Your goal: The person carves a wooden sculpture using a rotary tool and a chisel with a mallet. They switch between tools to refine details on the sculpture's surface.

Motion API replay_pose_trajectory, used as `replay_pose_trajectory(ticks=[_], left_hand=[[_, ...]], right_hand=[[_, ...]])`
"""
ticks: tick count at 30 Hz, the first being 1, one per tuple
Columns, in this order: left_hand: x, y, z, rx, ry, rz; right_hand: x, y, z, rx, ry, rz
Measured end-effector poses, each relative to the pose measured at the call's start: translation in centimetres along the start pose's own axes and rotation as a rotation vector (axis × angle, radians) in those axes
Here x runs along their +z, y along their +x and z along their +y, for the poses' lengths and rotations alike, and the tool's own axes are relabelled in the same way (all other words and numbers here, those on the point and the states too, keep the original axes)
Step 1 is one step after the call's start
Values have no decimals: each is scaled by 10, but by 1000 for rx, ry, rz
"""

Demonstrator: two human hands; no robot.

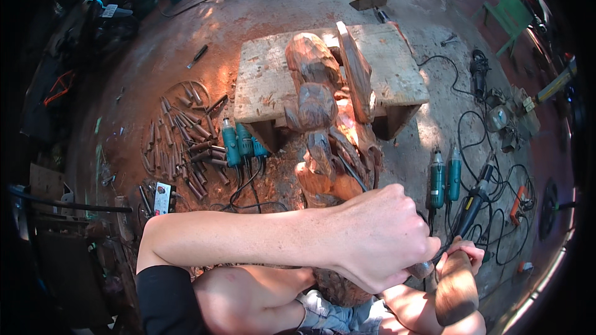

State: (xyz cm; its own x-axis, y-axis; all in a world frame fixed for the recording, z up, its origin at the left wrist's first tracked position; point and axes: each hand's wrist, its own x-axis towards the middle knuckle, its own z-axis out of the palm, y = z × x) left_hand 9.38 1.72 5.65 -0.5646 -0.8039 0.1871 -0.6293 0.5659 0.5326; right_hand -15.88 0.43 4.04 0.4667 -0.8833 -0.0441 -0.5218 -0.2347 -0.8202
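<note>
Reddish wood carving lies lengthwise from the low wooden tabletop toward the person's lap. Head view: left hand crosses over, fist closed around a chisel handle at the carving's near end. Right hand grips a round wooden mallet just beside it. 2 green power tools lie on the floor right; loose chisels left.

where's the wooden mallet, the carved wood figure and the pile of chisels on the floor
wooden mallet (456,288): head view, on the side of its rounded head
carved wood figure (318,105): head view, on its rounded middle section
pile of chisels (186,139): head view, on the middle of the spread
</note>
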Motion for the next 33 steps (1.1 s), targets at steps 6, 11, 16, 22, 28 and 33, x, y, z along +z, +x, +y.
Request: replay_pose_trajectory(ticks=[6,11,16,22,28,33], left_hand=[[26,-9,11,107,21,224],[31,-3,6,174,70,371],[27,-11,0,141,60,366],[26,-16,-14,146,88,375],[32,-18,-1,223,134,331],[32,-10,-1,212,58,358]], right_hand=[[-15,2,-5,0,-85,-17],[-28,-6,-20,26,-141,-24],[-24,-15,-28,18,-163,-256],[-19,-11,-22,68,-176,-143],[-7,-19,-30,30,-155,-90],[2,-18,-37,50,-142,-30]])
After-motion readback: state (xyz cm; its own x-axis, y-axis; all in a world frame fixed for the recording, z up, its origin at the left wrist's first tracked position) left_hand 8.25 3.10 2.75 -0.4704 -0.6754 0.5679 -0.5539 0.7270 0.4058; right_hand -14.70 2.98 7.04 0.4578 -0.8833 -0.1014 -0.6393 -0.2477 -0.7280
